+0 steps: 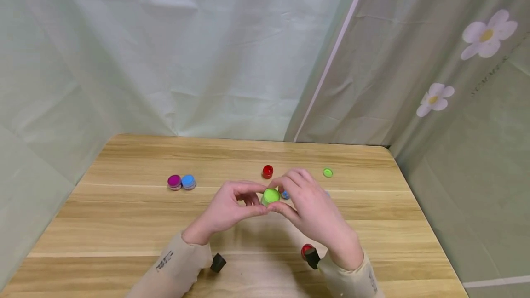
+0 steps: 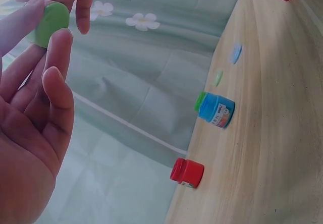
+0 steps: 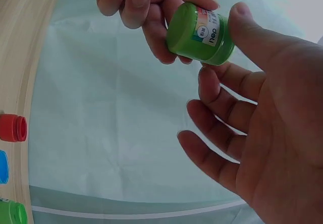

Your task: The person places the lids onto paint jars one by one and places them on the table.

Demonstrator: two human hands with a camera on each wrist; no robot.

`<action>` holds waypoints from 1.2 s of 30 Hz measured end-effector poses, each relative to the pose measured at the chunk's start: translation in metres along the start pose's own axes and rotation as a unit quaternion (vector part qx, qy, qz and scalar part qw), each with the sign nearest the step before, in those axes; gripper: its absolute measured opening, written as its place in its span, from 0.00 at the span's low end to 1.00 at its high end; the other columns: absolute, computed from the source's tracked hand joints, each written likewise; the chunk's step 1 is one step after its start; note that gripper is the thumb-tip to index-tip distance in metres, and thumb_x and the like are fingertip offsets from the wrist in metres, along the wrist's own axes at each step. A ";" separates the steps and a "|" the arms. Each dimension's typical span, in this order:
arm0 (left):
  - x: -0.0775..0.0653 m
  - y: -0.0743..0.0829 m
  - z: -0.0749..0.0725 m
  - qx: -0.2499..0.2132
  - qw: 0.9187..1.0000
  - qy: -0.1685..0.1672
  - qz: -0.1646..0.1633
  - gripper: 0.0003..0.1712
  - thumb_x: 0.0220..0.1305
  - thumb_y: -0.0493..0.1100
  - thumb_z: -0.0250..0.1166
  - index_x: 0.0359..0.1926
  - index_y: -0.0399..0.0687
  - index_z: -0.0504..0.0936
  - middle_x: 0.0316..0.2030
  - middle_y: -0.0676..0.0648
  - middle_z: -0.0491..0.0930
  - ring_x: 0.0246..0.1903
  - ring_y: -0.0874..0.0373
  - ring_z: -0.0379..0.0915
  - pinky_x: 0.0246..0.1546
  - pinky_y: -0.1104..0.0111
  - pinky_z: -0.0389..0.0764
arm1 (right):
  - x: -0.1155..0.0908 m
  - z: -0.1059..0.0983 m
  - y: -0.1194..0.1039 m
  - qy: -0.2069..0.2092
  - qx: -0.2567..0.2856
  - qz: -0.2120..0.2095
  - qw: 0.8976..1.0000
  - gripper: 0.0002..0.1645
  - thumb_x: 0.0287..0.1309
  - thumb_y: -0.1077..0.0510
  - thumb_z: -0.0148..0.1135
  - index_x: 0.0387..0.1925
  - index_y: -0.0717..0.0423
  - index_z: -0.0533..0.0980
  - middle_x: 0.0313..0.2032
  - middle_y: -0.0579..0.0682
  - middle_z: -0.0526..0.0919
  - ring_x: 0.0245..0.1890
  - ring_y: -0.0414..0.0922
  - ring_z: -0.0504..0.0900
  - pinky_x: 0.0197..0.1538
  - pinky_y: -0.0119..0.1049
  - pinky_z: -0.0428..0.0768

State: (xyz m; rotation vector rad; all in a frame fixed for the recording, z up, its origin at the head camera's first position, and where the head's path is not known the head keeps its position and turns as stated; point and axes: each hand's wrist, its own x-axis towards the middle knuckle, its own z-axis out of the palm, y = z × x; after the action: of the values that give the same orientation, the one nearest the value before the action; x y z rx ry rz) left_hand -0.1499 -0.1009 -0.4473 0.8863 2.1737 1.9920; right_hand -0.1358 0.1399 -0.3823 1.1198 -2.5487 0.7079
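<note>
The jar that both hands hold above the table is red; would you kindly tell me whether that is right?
Not quite: the jar that the left hand and right hand hold above the table is green, as the right wrist view shows.

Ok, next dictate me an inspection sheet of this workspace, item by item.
Surface: light wood-grain tabletop, back corners rounded.
Job's things: small green cylindrical plastic-looking jar with a white printed label, held above the tabletop.
Clutter: purple-topped round jar beside a blue-topped round jar; glossy red round jar; blue labelled round jar; second green jar, partly out of frame; thin light-green disc.
Grips: left grip and right grip both pinch the held jar.
Cables: nothing seen.
Surroundings: pale green fabric-like curtains; white flower prints at the right.
</note>
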 end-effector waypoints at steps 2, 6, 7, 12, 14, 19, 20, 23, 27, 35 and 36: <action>0.000 0.000 0.001 0.003 1.000 0.003 -0.003 0.19 0.62 0.33 0.79 0.54 0.41 0.91 0.37 0.50 0.89 0.31 0.56 0.82 0.29 0.68 0.78 | -0.001 -0.001 0.000 -0.003 0.001 0.007 1.000 0.23 0.69 0.39 0.69 0.54 0.48 0.81 0.44 0.39 0.79 0.56 0.43 0.75 0.59 0.41 0.78; 0.000 0.000 0.002 0.010 1.000 0.017 -0.012 0.19 0.62 0.33 0.78 0.54 0.39 0.90 0.35 0.50 0.88 0.31 0.57 0.83 0.31 0.68 0.79 | -0.002 -0.003 0.003 -0.001 0.009 0.000 1.000 0.21 0.77 0.48 0.62 0.65 0.47 0.79 0.56 0.42 0.81 0.61 0.46 0.75 0.62 0.45 0.78; -0.001 0.000 0.002 0.011 1.000 0.020 -0.013 0.19 0.62 0.33 0.78 0.55 0.39 0.90 0.35 0.50 0.88 0.31 0.56 0.83 0.31 0.68 0.79 | -0.002 -0.004 0.003 0.001 0.011 -0.008 1.000 0.21 0.78 0.52 0.61 0.68 0.47 0.78 0.59 0.43 0.81 0.62 0.47 0.75 0.63 0.46 0.78; -0.001 0.000 0.000 0.011 1.000 0.016 -0.010 0.18 0.65 0.34 0.76 0.56 0.40 0.90 0.36 0.50 0.88 0.31 0.55 0.83 0.32 0.67 0.80 | -0.001 -0.006 0.005 -0.001 0.012 -0.050 0.999 0.29 0.74 0.67 0.62 0.70 0.42 0.78 0.67 0.43 0.78 0.66 0.47 0.75 0.65 0.45 0.78; -0.001 0.000 0.000 0.008 1.000 0.011 -0.010 0.18 0.66 0.35 0.76 0.56 0.41 0.90 0.37 0.50 0.88 0.32 0.54 0.83 0.32 0.67 0.80 | 0.000 -0.006 0.005 -0.006 0.011 -0.059 0.998 0.31 0.73 0.69 0.62 0.70 0.40 0.78 0.67 0.43 0.78 0.66 0.46 0.75 0.63 0.44 0.79; -0.001 0.001 -0.001 0.005 1.000 0.006 -0.013 0.18 0.66 0.35 0.76 0.57 0.43 0.90 0.38 0.48 0.88 0.33 0.53 0.83 0.33 0.67 0.81 | -0.001 -0.006 0.005 -0.015 0.011 -0.059 0.998 0.32 0.73 0.68 0.62 0.70 0.37 0.79 0.66 0.42 0.78 0.66 0.45 0.74 0.60 0.43 0.81; -0.001 0.002 -0.001 0.007 1.000 0.006 -0.016 0.18 0.66 0.36 0.76 0.57 0.44 0.90 0.38 0.47 0.88 0.33 0.53 0.83 0.33 0.67 0.81 | -0.001 -0.006 0.005 -0.016 0.012 -0.057 0.998 0.32 0.73 0.68 0.63 0.70 0.37 0.79 0.65 0.42 0.78 0.66 0.45 0.74 0.60 0.43 0.81; -0.001 0.002 -0.001 0.010 1.000 0.006 -0.014 0.18 0.66 0.36 0.76 0.57 0.44 0.90 0.38 0.46 0.88 0.34 0.54 0.83 0.33 0.67 0.80 | -0.001 -0.005 0.005 -0.020 0.011 -0.050 0.998 0.32 0.73 0.68 0.64 0.70 0.36 0.79 0.63 0.40 0.79 0.66 0.43 0.74 0.61 0.42 0.80; -0.001 0.002 -0.001 0.011 1.000 0.004 -0.009 0.18 0.65 0.36 0.77 0.56 0.44 0.90 0.38 0.46 0.88 0.33 0.54 0.83 0.31 0.66 0.80 | -0.001 -0.005 0.004 -0.022 0.013 -0.044 0.999 0.29 0.72 0.63 0.68 0.69 0.36 0.80 0.61 0.39 0.79 0.65 0.42 0.74 0.61 0.40 0.80; -0.001 0.001 0.000 0.006 1.000 -0.003 0.007 0.18 0.64 0.34 0.77 0.56 0.43 0.90 0.38 0.47 0.88 0.31 0.55 0.83 0.27 0.66 0.78 | -0.001 -0.004 0.003 -0.018 0.016 -0.037 0.999 0.23 0.70 0.56 0.71 0.63 0.38 0.84 0.58 0.38 0.80 0.64 0.41 0.75 0.62 0.38 0.79; -0.001 0.001 0.000 0.007 1.000 -0.003 0.008 0.18 0.64 0.33 0.77 0.56 0.43 0.90 0.37 0.49 0.88 0.31 0.56 0.83 0.27 0.67 0.78 | -0.001 -0.003 0.003 -0.016 0.015 -0.036 0.999 0.22 0.70 0.55 0.71 0.63 0.38 0.84 0.58 0.38 0.80 0.64 0.40 0.75 0.61 0.38 0.79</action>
State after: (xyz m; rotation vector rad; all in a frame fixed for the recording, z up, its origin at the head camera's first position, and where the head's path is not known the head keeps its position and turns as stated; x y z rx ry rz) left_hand -0.1489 -0.1012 -0.4469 0.9133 2.1875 1.9815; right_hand -0.1375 0.1442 -0.3808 1.2367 -2.5173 0.7183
